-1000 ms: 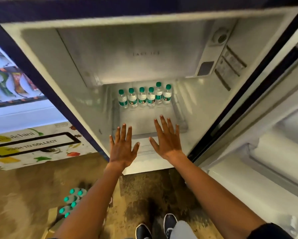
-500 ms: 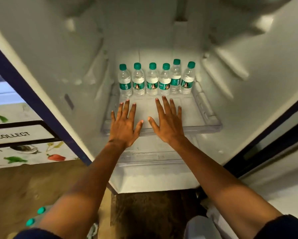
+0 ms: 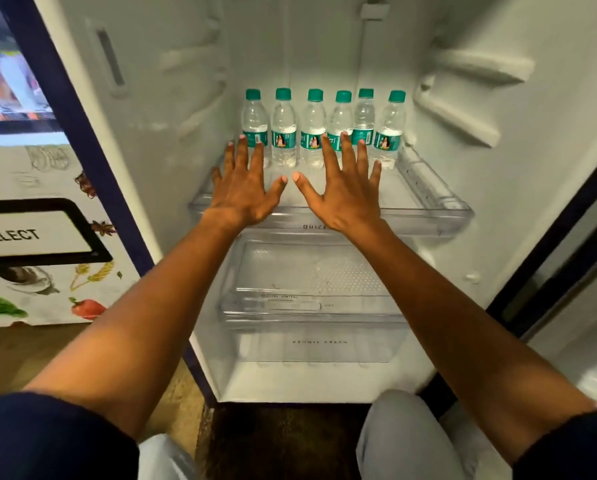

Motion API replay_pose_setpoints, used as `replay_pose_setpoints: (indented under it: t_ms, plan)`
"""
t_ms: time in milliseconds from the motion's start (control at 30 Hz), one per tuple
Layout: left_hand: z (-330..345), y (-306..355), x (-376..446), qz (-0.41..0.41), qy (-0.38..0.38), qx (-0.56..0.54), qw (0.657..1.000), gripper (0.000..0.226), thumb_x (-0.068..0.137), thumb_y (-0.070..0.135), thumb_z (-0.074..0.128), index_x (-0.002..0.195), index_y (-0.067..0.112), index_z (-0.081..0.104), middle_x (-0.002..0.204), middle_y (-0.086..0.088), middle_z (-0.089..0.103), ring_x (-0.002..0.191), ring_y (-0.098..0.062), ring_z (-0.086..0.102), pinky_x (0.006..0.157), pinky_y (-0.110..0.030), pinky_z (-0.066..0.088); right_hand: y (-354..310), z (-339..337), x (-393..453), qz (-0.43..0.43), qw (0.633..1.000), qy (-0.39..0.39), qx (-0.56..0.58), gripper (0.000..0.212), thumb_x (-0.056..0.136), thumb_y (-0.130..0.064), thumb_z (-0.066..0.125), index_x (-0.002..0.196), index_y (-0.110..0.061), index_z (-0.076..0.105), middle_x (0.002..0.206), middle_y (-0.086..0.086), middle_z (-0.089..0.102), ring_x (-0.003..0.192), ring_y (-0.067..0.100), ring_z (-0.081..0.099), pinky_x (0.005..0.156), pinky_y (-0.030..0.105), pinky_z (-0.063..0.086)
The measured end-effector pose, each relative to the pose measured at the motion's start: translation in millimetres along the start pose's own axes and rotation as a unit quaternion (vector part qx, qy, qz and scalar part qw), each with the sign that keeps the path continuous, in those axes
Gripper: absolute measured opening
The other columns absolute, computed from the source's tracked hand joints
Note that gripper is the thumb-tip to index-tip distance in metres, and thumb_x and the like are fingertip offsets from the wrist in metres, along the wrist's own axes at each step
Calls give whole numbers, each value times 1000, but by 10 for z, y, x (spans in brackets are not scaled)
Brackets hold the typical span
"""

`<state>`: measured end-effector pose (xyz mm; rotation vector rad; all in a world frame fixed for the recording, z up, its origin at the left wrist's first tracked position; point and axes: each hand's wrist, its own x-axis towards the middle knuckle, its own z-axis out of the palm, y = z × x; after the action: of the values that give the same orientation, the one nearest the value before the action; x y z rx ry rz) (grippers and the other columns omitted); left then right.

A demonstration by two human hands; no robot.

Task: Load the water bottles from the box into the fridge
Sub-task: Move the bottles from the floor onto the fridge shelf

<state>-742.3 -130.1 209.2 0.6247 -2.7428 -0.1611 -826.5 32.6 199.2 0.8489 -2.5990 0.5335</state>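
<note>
Fridge (image 3: 172,98) wide open, six water bottles (image 3: 312,133) lined up at twelve o'clock on the clear shelf (image 3: 435,209) — left hand (image 3: 243,190) and right hand (image 3: 347,192) both spread flat, fingers straight, gripping nothing, drawer (image 3: 311,344) at six o'clock.

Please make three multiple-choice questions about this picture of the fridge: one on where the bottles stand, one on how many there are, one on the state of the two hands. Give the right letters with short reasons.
1. Where do the clear plastic water bottles with green caps stand?
A. at the back of the clear plastic shelf tray
B. in the lower clear vegetable drawer
C. on the floor

2. How many bottles are in the row?
A. four
B. six
C. nine

3. What are the left hand and right hand doing?
A. each grips a bottle
B. both are fists
C. both are spread open, holding nothing

Answers: 1 A, the row lines the tray's rear; 2 B, six green caps show; 3 C, all fingers are straight and splayed.
</note>
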Motion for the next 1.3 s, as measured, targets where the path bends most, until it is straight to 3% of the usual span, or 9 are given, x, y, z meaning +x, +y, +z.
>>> replay_pose_setpoints:
  t_ms: [467, 1300]
  plan:
    - [-37, 52, 22, -26, -62, 2, 998, 83, 95, 64, 31, 155, 24, -11, 162, -7, -17, 149, -28, -15, 119, -57, 0, 45, -34, 15, 11, 999, -17, 26, 85, 88, -77, 25, 157, -31, 2, 165, 7, -2, 151, 33, -6, 118, 60, 2]
    - [-11, 40, -8, -25, -47, -32, 998, 86, 95, 63, 36, 154, 24, -13, 162, -6, -17, 149, -28, -15, 119, -55, 2, 3, -12, 26, 40, 997, -58, 18, 87, 88, -77, 25, 156, -31, -4, 165, 4, -6, 151, 32, -6, 117, 59, 4]
